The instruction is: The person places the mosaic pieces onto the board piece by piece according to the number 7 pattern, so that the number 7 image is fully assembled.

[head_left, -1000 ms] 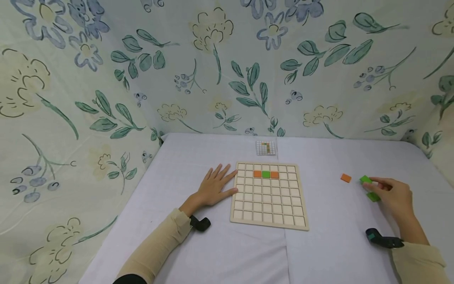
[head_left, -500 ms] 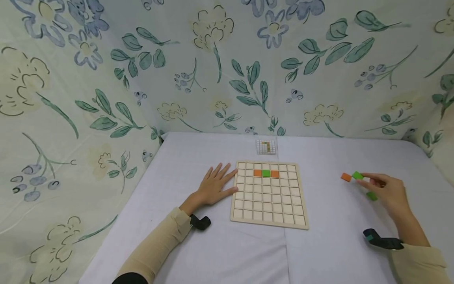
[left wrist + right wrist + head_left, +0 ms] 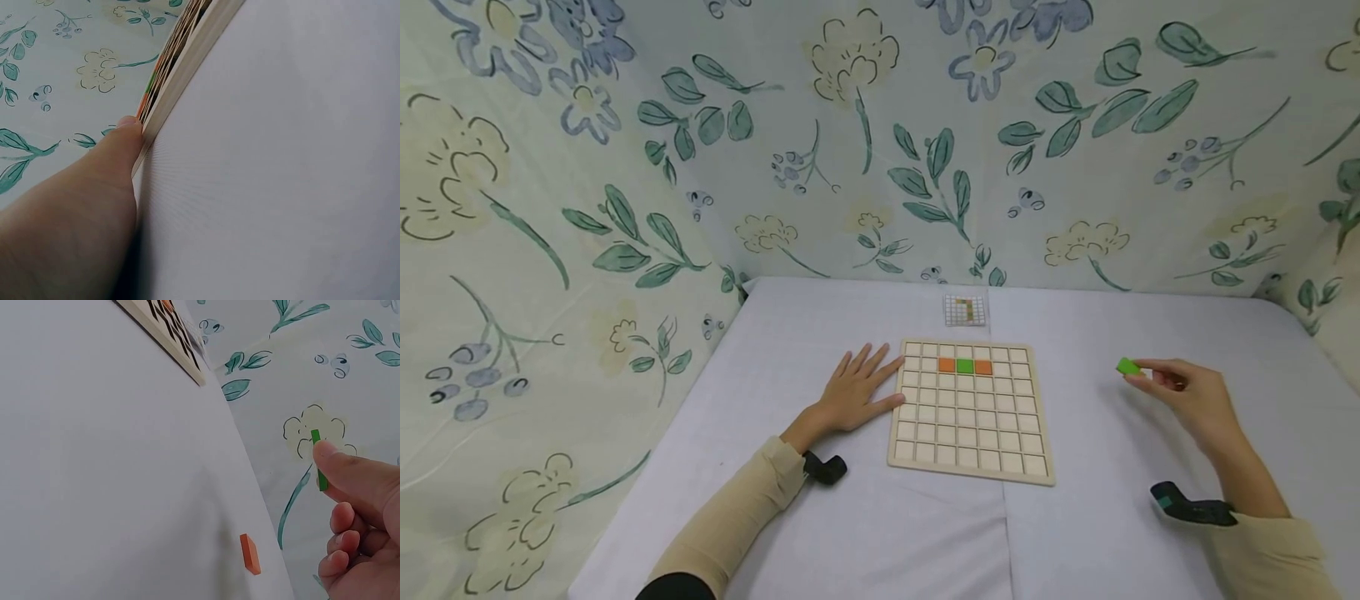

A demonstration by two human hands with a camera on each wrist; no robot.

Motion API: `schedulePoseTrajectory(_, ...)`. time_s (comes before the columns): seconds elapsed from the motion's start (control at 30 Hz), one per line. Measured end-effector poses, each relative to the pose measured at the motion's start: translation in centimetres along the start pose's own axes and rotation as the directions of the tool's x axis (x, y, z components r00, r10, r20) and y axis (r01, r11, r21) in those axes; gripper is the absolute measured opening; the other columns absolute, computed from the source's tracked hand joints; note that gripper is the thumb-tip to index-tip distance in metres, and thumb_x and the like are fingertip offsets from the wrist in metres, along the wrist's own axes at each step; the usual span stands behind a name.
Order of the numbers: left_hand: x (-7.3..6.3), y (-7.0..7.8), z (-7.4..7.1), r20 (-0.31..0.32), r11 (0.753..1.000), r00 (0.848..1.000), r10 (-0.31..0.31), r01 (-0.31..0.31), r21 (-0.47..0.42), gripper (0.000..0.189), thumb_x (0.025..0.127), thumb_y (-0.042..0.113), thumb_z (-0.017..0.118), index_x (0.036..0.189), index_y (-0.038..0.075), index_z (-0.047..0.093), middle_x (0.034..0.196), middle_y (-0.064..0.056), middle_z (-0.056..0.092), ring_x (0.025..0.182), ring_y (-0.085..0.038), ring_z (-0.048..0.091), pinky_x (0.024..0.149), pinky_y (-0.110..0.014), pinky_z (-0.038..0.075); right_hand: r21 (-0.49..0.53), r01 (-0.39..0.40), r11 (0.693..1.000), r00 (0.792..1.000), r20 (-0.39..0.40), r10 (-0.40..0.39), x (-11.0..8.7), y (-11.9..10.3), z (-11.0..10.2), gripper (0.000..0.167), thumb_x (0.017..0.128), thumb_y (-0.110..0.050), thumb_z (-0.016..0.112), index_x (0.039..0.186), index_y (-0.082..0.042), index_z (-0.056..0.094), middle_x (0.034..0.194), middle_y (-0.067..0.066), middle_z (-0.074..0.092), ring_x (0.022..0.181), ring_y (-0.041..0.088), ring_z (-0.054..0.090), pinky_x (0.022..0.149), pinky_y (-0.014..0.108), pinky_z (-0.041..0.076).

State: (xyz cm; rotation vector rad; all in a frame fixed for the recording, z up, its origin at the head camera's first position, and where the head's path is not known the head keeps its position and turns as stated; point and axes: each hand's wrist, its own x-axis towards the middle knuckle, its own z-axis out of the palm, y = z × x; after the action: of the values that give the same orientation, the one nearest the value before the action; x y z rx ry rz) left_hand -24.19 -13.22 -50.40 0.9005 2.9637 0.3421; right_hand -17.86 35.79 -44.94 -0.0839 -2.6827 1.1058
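My left hand point(image 3: 850, 393) lies with fingers spread at the left edge of a wooden grid board point(image 3: 966, 418), thumb and fingertips right at its rim. Up close in the left wrist view, the thumb point(image 3: 115, 147) meets the board's side. Between thumb and fingers, my right hand point(image 3: 1198, 402) pinches a green square tile point(image 3: 1127, 367), raised over the table to the right of the board. The right wrist view shows that tile edge-on, and an orange tile point(image 3: 250, 554) on the cloth below. In the head view, that orange tile and another green one are hidden by the hand and held tile.
In the board's second row sit an orange tile point(image 3: 947, 365), a green tile point(image 3: 965, 367) and another orange tile point(image 3: 983, 367) side by side. Behind the board lies a small card point(image 3: 965, 311) with a printed grid pattern. A floral cloth point(image 3: 880, 150) hangs behind the white-covered table.
The right hand has lifted the green tile off the table and carried it left, past where the orange tile lay in view. The left hand and board stay put.
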Motion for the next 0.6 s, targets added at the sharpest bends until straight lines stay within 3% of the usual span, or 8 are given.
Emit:
schedulePoseTrajectory(0.23,0.1,-0.1,0.1,0.0,1.0,1.0,0.003,-0.003,0.004,0.075,0.098,0.07,0.03,0.161,0.031,0.015,0.167,-0.004,0.008,0.152,-0.033,0.001,0.119,-0.056,0.0,-0.031,0.009,0.999,0.999,0.034,-0.008,-0.2,-1.5,0.9,0.047,0.092,-0.029,0.075,0.122,0.006,0.067,0.093,0.012,0.052,0.078,0.016,0.039,0.055,0.022,0.034)
schedulePoseTrajectory(0.37,0.1,-0.1,0.1,0.004,1.0,1.0,0.001,-0.001,0.006,0.075,0.098,0.071,0.029,0.161,0.032,0.014,0.167,-0.003,0.007,0.152,-0.033,0.001,0.119,-0.056,-0.001,-0.012,0.049,0.999,0.998,0.035,-0.049,-0.2,-1.9,1.5,0.042,0.091,-0.026,0.075,0.119,0.005,0.069,0.088,0.012,0.05,0.076,0.017,0.039,0.053,0.022,0.034)
schedulePoseTrajectory(0.6,0.0,0.0,-0.1,-0.003,1.0,1.0,0.011,-0.011,-0.006,0.075,0.099,0.068,0.032,0.161,0.03,0.016,0.167,-0.005,0.009,0.152,-0.034,0.002,0.118,-0.057,0.0,0.003,0.094,0.996,0.995,0.025,-0.094,0.0,-2.0,3.2,0.045,0.09,-0.037,0.076,0.114,0.0,0.07,0.083,0.009,0.047,0.075,0.02,0.041,0.047,0.031,0.039)
